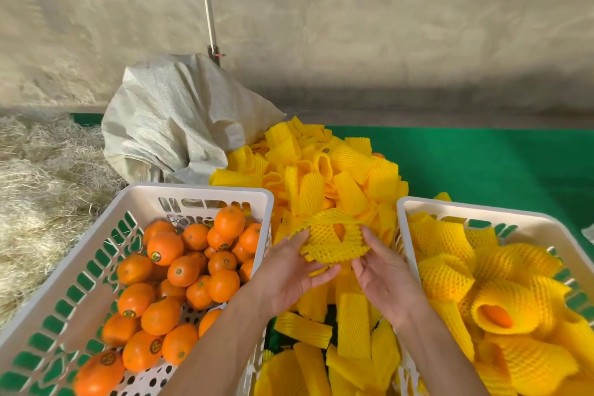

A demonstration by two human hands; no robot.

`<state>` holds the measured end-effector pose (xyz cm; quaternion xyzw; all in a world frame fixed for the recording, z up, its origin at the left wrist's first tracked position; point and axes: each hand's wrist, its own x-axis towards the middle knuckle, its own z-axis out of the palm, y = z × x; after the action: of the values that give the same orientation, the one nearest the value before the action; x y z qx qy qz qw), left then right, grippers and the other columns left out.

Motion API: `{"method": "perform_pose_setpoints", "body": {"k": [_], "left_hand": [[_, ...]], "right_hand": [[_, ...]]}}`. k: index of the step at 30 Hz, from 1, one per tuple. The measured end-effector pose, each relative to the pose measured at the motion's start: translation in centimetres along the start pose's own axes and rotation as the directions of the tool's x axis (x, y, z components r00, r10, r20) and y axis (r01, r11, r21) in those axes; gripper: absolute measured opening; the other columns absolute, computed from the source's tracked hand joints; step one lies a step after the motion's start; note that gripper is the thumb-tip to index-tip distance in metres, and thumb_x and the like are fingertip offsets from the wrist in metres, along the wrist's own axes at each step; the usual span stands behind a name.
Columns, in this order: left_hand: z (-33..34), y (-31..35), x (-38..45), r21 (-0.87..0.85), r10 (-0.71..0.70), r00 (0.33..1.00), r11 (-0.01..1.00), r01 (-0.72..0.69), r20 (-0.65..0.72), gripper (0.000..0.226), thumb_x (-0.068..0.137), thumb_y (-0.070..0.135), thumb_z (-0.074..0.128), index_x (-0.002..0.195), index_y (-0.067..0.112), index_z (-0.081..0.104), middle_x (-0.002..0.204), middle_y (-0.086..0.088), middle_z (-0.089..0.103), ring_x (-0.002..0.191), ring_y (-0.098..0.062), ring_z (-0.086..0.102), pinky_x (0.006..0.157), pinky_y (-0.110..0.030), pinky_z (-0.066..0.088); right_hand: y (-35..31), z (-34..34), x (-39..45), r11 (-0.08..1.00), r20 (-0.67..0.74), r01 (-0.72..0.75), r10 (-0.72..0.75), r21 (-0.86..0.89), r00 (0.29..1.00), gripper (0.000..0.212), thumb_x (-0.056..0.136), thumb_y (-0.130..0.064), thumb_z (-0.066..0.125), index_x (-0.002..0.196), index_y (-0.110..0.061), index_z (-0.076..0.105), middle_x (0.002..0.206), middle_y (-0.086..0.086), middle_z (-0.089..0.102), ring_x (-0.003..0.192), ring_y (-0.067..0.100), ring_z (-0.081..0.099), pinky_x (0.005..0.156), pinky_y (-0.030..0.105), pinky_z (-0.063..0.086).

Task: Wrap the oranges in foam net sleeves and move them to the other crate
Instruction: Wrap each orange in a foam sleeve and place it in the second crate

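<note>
I had both hands on 1 sleeve (334, 239), left hand (294, 270) and right hand (384, 270) pinching its edges, stretching it over an orange (338, 230) between them. Next, I judged: seat it, then carry it right of my right hand into the crate (418, 202).

Bright daylight, soft shadows (edges warped)

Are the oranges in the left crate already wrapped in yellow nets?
No, the oranges in the left crate are bare; wrapped ones lie in the right crate.
</note>
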<state>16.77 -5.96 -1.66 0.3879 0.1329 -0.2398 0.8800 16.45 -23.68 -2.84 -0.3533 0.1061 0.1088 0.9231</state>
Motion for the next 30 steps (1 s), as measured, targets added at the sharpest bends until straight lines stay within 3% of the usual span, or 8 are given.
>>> {"method": "perform_pose_setpoints", "body": {"k": [3,7,13,19,22,25,27,30], "left_hand": [[0.1,-0.1,-0.2,-0.012,-0.093,0.994,0.996,0.094,0.052,0.045,0.102,0.035,0.057,0.141,0.012,0.057,0.135,-0.02,0.066,0.103,-0.034,0.074,0.08,-0.047,0.064],[0.2,0.0,-0.3,0.014,-0.135,0.986,0.991,0.134,0.098,0.045,0.105,0.041,0.053,0.14,0.014,0.059,0.137,-0.017,0.066,0.105,-0.031,0.074,0.083,-0.047,0.062],[0.0,0.1,-0.2,0.127,-0.191,0.98,0.975,0.183,0.054,0.049,0.101,0.047,0.054,0.137,0.014,0.061,0.137,-0.019,0.066,0.109,-0.032,0.069,0.087,-0.049,0.059],[-0.2,0.3,-0.8,0.136,-0.295,0.947,0.951,0.278,0.126,0.062,0.097,0.054,0.062,0.143,0.013,0.059,0.138,-0.02,0.064,0.108,-0.036,0.068,0.089,-0.052,0.057],[-0.3,0.3,-0.8,0.085,-0.22,0.967,0.974,0.21,0.132,0.06,0.099,0.055,0.058,0.146,0.017,0.056,0.142,-0.016,0.063,0.11,-0.031,0.065,0.081,-0.044,0.058],[-0.2,1.0,-0.8,0.02,-0.102,0.992,0.995,0.101,0.069,0.06,0.098,0.059,0.055,0.143,0.019,0.059,0.139,-0.012,0.065,0.111,-0.026,0.065,0.079,-0.037,0.057],[-0.4,1.3,-0.8,0.043,-0.024,0.999,0.999,0.023,0.03,0.056,0.098,0.057,0.058,0.143,0.022,0.059,0.139,-0.009,0.066,0.123,-0.026,0.063,0.089,-0.041,0.059],[-0.6,1.1,-0.8,0.121,0.053,0.999,0.991,-0.054,0.008,0.053,0.093,0.048,0.07,0.139,0.022,0.064,0.137,-0.005,0.068,0.127,-0.028,0.064,0.102,-0.054,0.054]], "right_hand": [[0.1,0.2,0.0,0.999,0.035,-0.041,0.04,0.031,0.999,0.046,0.099,-0.022,0.059,0.143,-0.011,0.055,0.14,0.013,0.062,0.128,0.027,0.061,0.096,0.037,0.057],[-0.1,0.5,0.0,0.999,0.028,-0.037,0.038,-0.008,0.999,0.046,0.102,-0.022,0.055,0.146,-0.011,0.051,0.141,0.015,0.061,0.131,0.03,0.059,0.105,0.043,0.052],[0.5,0.6,-0.3,0.978,-0.069,-0.056,0.042,-0.199,0.997,0.044,0.096,-0.031,0.061,0.135,-0.01,0.063,0.133,0.013,0.067,0.125,0.029,0.062,0.11,0.046,0.045],[0.8,0.3,-0.1,0.977,-0.143,-0.107,0.081,-0.187,0.986,0.047,0.097,-0.04,0.063,0.139,-0.021,0.057,0.129,0.007,0.07,0.123,0.028,0.064,0.112,0.051,0.044],[1.1,0.3,0.0,0.964,-0.16,-0.095,0.056,-0.25,0.986,0.044,0.1,-0.04,0.057,0.14,-0.021,0.057,0.126,0.005,0.071,0.118,0.024,0.066,0.101,0.045,0.052],[1.5,0.6,-0.3,0.86,-0.195,0.062,-0.184,-0.507,0.963,0.036,0.1,-0.047,0.054,0.129,-0.025,0.061,0.118,0.002,0.072,0.099,0.017,0.072,0.076,0.032,0.058],[1.5,0.7,-0.7,0.72,-0.053,0.234,-0.352,-0.653,0.934,0.035,0.097,-0.052,0.053,0.125,-0.032,0.062,0.12,-0.006,0.071,0.1,0.011,0.072,0.074,0.028,0.06],[1.6,1.0,-1.2,0.648,0.126,0.324,-0.333,-0.69,0.934,0.041,0.092,-0.051,0.06,0.129,-0.034,0.064,0.123,-0.015,0.07,0.11,0.005,0.068,0.083,0.03,0.061]]}}
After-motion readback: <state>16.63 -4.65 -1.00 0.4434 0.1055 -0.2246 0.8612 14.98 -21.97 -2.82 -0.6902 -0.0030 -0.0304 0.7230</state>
